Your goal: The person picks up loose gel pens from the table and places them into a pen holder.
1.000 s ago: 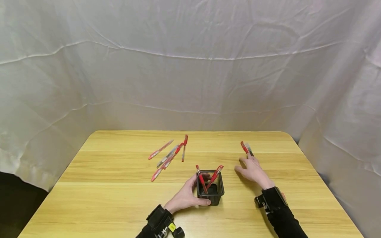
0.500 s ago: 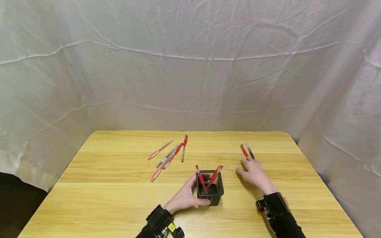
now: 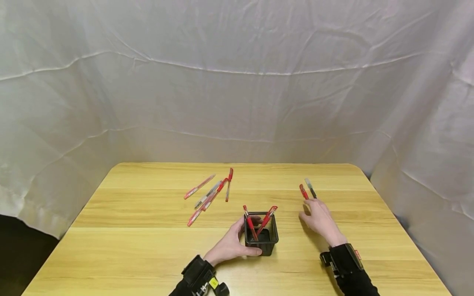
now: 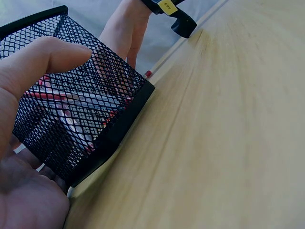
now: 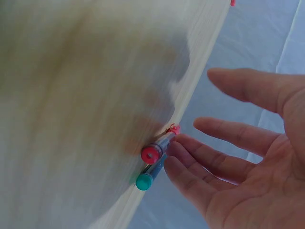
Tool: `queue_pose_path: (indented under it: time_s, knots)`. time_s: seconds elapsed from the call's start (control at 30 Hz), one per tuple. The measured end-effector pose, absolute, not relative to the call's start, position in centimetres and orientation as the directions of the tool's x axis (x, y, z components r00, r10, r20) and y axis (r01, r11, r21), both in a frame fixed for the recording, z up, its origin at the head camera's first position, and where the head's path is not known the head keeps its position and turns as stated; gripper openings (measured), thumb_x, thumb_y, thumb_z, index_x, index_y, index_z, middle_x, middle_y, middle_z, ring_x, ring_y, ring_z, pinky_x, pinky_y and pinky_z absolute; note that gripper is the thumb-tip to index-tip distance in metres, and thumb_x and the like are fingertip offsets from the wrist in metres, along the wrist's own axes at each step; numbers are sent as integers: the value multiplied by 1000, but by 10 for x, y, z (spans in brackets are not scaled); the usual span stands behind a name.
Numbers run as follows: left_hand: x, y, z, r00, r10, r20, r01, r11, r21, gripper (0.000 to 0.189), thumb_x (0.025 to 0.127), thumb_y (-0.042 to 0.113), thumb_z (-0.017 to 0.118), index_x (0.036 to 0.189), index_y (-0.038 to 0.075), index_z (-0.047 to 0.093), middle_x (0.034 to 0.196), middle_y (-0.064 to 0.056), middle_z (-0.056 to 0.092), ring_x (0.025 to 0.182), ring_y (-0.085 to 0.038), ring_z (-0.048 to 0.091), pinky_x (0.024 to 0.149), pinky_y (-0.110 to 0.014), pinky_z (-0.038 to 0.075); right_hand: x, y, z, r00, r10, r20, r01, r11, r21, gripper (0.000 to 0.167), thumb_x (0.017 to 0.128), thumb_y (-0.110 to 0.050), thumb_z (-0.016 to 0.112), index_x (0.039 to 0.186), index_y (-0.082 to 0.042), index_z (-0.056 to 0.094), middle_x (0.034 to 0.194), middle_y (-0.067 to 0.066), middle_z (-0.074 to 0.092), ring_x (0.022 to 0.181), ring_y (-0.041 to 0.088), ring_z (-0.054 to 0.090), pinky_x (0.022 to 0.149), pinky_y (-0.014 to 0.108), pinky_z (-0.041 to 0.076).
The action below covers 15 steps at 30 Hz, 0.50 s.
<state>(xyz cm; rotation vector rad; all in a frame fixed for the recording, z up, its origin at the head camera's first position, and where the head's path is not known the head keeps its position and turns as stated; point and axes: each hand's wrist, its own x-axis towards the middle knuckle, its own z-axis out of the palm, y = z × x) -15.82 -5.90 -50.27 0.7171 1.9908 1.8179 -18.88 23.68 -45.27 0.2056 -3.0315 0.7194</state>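
My left hand (image 3: pixel 230 245) grips a square black mesh pen holder (image 3: pixel 269 248) upright on the table, thumb at its near side and fingers round behind. Two red gel pens stand in it, one red pen (image 3: pixel 250 223) leaning left and the other pen (image 3: pixel 268 218) leaning right. To the right, my right hand (image 3: pixel 321 218) reaches over the table, its fingertips at a red pen (image 3: pixel 303 191) lying there. Beside that lies a dark pen (image 3: pixel 311 188) with a clear cap; its teal end (image 5: pixel 144 181) shows in the right wrist view. There the thumb (image 5: pixel 248 86) stands apart from both pens.
Several red and pink pens lie in a loose group left of the holder, among them a pink pen (image 3: pixel 199 187), a grey-and-clear pen (image 3: pixel 208 195) and a red-capped pen (image 3: pixel 229 183). A pale cloth (image 3: pixel 237 102) hangs behind the wooden table (image 3: pixel 129 246).
My right hand has drawn back a little toward me, and the red pen under its fingers has slid the same way past the dark pen. The left hand and holder stay put.
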Motion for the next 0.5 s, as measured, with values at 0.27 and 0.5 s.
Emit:
queue_pose_path:
  time_s: [0.27, 0.5]
  knots:
    - [-158, -59, -501, -810, 581, 78, 131, 50, 990, 80, 77, 15, 86, 146, 24, 47, 148, 2, 53, 138, -22, 48, 118, -43, 29, -189, 238, -450, -993, -87, 76, -112, 887, -447, 30, 84, 1, 69, 111, 14, 66, 101, 31, 69, 75, 24, 52, 60, 33, 40]
    - [-158, -59, -501, -809, 583, 77, 127, 45, 991, 81, 77, 14, 86, 147, 23, 46, 148, 1, 52, 137, -22, 48, 118, -41, 29, -189, 240, -452, -991, -84, 107, -122, 896, -426, 13, 84, 3, 70, 76, 0, 60, 72, 9, 55, 66, 19, 44, 58, 28, 29]
